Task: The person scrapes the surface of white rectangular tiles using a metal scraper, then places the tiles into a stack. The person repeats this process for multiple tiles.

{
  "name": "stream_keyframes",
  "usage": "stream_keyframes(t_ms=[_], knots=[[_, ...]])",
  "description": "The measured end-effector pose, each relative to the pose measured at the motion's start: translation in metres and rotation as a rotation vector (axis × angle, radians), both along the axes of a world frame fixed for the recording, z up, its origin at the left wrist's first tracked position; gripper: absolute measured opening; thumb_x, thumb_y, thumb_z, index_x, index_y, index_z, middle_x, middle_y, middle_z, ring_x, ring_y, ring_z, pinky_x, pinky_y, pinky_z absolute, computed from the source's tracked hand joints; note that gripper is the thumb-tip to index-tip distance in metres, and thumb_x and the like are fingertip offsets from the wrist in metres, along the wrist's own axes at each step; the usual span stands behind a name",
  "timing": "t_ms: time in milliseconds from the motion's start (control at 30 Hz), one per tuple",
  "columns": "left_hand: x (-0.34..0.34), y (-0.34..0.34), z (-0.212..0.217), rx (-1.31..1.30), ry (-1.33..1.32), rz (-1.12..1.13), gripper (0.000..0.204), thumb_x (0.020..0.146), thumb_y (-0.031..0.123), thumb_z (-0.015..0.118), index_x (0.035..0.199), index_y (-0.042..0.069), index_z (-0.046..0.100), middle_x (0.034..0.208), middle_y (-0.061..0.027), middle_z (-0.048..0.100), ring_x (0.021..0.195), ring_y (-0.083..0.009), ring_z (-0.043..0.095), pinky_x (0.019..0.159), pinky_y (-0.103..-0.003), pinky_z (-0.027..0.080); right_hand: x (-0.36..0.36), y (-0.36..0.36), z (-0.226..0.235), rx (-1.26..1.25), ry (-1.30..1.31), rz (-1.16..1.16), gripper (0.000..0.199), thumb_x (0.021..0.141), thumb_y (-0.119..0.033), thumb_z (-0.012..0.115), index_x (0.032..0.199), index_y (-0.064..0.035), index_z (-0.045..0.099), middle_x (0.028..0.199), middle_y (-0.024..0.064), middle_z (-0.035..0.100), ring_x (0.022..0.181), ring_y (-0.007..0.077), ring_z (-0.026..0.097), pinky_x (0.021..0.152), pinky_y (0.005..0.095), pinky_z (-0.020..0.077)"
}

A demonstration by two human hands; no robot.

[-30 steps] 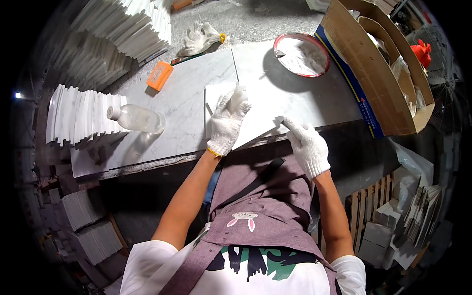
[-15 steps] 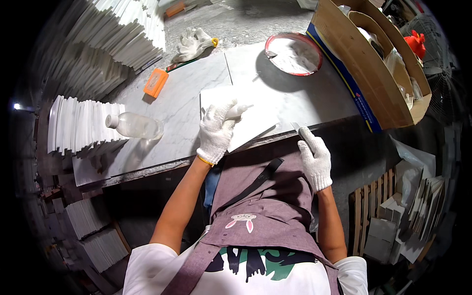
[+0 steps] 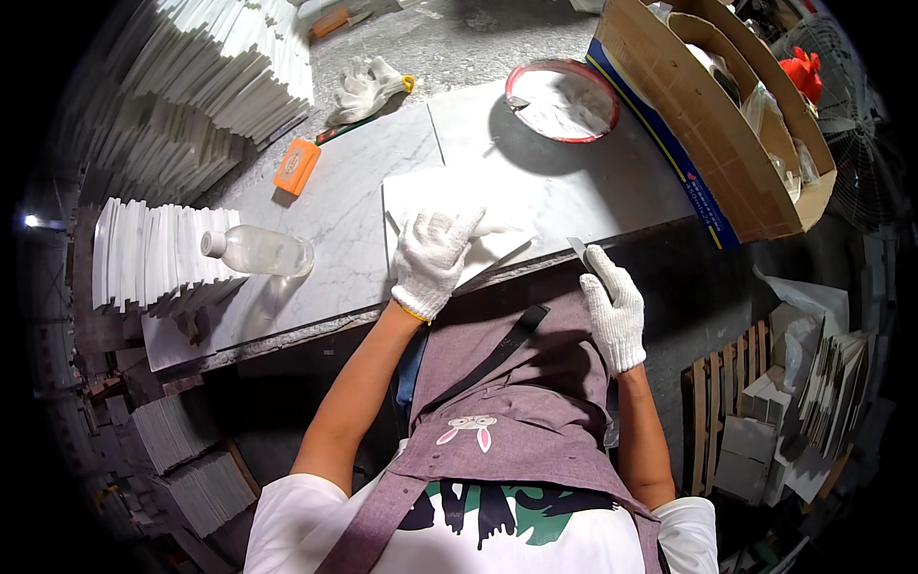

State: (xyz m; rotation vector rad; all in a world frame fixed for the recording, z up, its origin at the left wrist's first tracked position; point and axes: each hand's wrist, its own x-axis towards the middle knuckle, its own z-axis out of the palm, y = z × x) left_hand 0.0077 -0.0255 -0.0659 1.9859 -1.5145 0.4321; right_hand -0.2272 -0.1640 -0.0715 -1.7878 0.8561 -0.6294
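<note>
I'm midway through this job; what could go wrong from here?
The thin metal tool in the right hand could slip and scrape the white tile or catch the left hand. The tile lies close to the edge of the table, so a push could tip it. The open tub might spill if knocked.

Print on the box [image 3: 688,124] and the orange block [image 3: 297,170].
The box's blue band [image 3: 690,182] bears small pale characters and a red mark along its yellow stripe [image 3: 660,141]; the block's faint mark is too small to read.
</note>
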Motion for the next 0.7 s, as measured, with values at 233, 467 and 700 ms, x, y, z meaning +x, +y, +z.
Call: stream_keyframes(t_ms=[233,467,700], knots=[[-0.0011,-0.0024,-0.0076,0.031,-0.103,0.024,0.046,0.078,0.015,0.067,0.124,0.017,0.064,0.122,-0.0050,0.064,0.116,-0.0270,0.059,0.091,-0.041,0.047,-0.0011,0.0003,0.0070,0.008,0.018,-0.004,0.036,0.091,-0.007,0.065,0.126,-0.0004,0.062,0.109,0.0132,0.068,0.102,0.0214,0.065,0.091,0.0304,0.0487],[-0.0056,-0.0052,0.0003,0.053,-0.110,0.022,0.047,0.075,0.013,0.068,0.122,0.014,0.066,0.119,-0.0090,0.064,0.111,-0.0302,0.061,0.092,-0.042,0.048,-0.0011,-0.0014,0.0068,-0.005,0.000,-0.016,0.036,0.091,-0.008,0.065,0.126,-0.0007,0.062,0.106,0.0130,0.068,0.099,0.0215,0.065,0.089,0.0303,0.0489],[-0.0059,-0.0046,-0.0030,0.074,-0.141,0.030,0.048,0.075,0.014,0.069,0.123,0.015,0.065,0.119,-0.0088,0.064,0.115,-0.0306,0.059,0.094,-0.043,0.046,-0.0021,-0.0030,0.0038,-0.040,0.007,-0.009,0.036,0.090,-0.008,0.065,0.126,-0.0010,0.062,0.105,0.0133,0.068,0.097,0.0217,0.065,0.088,0.0303,0.0492]])
